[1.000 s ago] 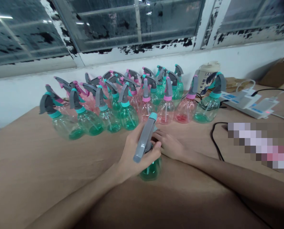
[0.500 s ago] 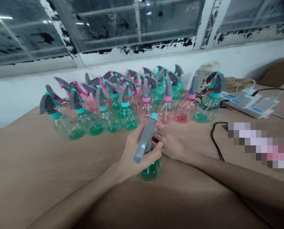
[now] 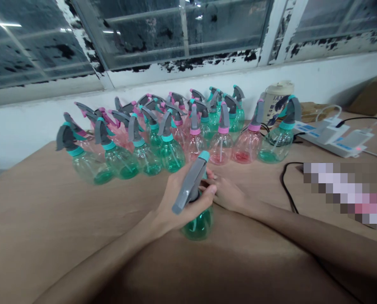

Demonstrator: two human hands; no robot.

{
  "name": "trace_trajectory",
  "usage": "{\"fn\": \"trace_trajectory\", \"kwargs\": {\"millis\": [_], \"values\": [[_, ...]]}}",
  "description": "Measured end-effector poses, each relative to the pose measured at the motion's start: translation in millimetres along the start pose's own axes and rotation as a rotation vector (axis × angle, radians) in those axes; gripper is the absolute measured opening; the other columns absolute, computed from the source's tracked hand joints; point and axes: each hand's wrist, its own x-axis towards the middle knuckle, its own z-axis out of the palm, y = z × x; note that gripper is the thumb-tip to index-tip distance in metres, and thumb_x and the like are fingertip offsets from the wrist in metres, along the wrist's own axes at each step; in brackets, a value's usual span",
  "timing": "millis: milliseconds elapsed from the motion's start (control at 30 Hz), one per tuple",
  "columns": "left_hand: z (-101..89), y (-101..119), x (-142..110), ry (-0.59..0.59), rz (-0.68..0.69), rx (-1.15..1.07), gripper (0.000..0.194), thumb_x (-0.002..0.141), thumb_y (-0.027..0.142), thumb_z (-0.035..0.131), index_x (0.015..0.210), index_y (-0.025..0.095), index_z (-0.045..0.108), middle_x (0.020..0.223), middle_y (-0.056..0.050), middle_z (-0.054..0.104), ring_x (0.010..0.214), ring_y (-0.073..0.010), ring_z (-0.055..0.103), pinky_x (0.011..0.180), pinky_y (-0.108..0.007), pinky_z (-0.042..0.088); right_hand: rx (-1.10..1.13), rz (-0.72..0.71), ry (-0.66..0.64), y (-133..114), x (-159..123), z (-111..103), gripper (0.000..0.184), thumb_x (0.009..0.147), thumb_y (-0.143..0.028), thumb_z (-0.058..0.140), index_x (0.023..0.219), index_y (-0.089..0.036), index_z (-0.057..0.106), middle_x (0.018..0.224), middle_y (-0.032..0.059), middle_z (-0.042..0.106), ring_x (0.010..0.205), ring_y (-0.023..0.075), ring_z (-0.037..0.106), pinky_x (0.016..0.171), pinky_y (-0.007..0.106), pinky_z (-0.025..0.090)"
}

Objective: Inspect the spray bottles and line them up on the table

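Left hand [image 3: 172, 204] grips green spray bottle [image 3: 196, 226] on wood-toned table [image 3: 49, 219]; right hand [image 3: 229, 194] adjoins, hold unclear. Window frame [image 3: 104, 76] shows black patches at twelve o'clock.

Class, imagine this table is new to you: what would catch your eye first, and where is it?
The crowd of green and pink spray bottles would likely strike first, massed towards the back of the table near the white wall. Next, front and centre, the left hand grips a green-tinted bottle, with the right hand close beside it.
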Motion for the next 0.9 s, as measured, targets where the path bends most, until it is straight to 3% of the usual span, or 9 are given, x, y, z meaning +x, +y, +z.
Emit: {"fn": "trace_trajectory", "kwargs": {"millis": [200,333,500,633,767,833,900], "values": [[5.3,-2.8,-1.3,0.061,-0.025,0.072,0.020,0.077,0.029,0.063,0.093,0.024,0.053,0.078,0.001,0.065,0.064,-0.0174,0.064,0.059,-0.031,0.055,0.021,-0.022,-0.013,4.5,1.2,2.6,0.028,0.094,-0.029,0.044,0.114,-0.016,0.060,0.123,0.0148,0.062,0.116,0.0266,0.056,0.097,0.047,0.046],[6.5,-4.1,-2.7,0.045,-0.049,0.092,0.028,0.079,0.028,0.064,0.103,0.022,0.053,0.088,-0.002,0.067,0.073,-0.0183,0.067,0.065,-0.031,0.056,0.003,-0.036,-0.010,6.1,1.2,4.7,0.029,0.094,-0.029,0.045,0.116,-0.016,0.059,0.125,0.0142,0.061,0.121,0.0260,0.054,0.101,0.047,0.044],[-10.9,0.3,-14.2,-0.002,-0.127,0.128,0.037,0.077,0.024,0.066,0.112,0.021,0.054,0.100,-0.006,0.068,0.082,-0.0204,0.069,0.073,-0.034,0.057,-0.030,-0.021,0.023,5.4,-0.7,6.7,0.034,0.094,-0.030,0.044,0.121,-0.013,0.058,0.125,0.0171,0.062,0.123,0.0294,0.052,0.101,0.052,0.044],[-47.0,-8.0,-37.5,0.145,-0.209,0.161,0.040,0.077,0.028,0.067,0.115,0.023,0.054,0.103,-0.006,0.069,0.077,-0.0195,0.069,0.070,-0.034,0.057,-0.079,-0.013,0.052,5.4,-2.2,8.5,0.034,0.095,-0.033,0.044,0.120,-0.017,0.059,0.125,0.0133,0.063,0.126,0.0280,0.051,0.104,0.052,0.043],[-103.6,-26.7,-64.7,0.386,-0.348,0.255,0.043,0.075,0.034,0.070,0.114,0.026,0.055,0.098,-0.005,0.070,0.082,-0.0253,0.069,0.066,-0.034,0.056,-0.095,-0.017,0.049,6.9,-4.0,9.7,0.034,0.094,-0.033,0.044,0.120,-0.017,0.060,0.126,0.0120,0.062,0.127,0.0276,0.050,0.106,0.052,0.042],[-136.4,-37.1,-78.9,0.573,-0.347,0.320,0.049,0.070,0.034,0.072,0.114,0.024,0.055,0.112,-0.008,0.066,0.085,-0.0268,0.069,0.067,-0.035,0.056,-0.088,-0.012,0.052,7.9,-5.1,10.4,0.035,0.094,-0.034,0.045,0.120,-0.017,0.060,0.127,0.0122,0.062,0.126,0.0276,0.051,0.106,0.053,0.042],[-169.2,-48.4,-93.0,0.672,-0.363,0.400,0.056,0.072,0.036,0.071,0.123,0.024,0.051,0.125,-0.010,0.060,0.090,-0.0265,0.068,0.074,-0.037,0.056,-0.077,-0.010,0.059,8.5,-6.0,11.0,0.035,0.094,-0.035,0.044,0.120,-0.018,0.060,0.127,0.0118,0.062,0.126,0.0275,0.051,0.105,0.053,0.042]]}}
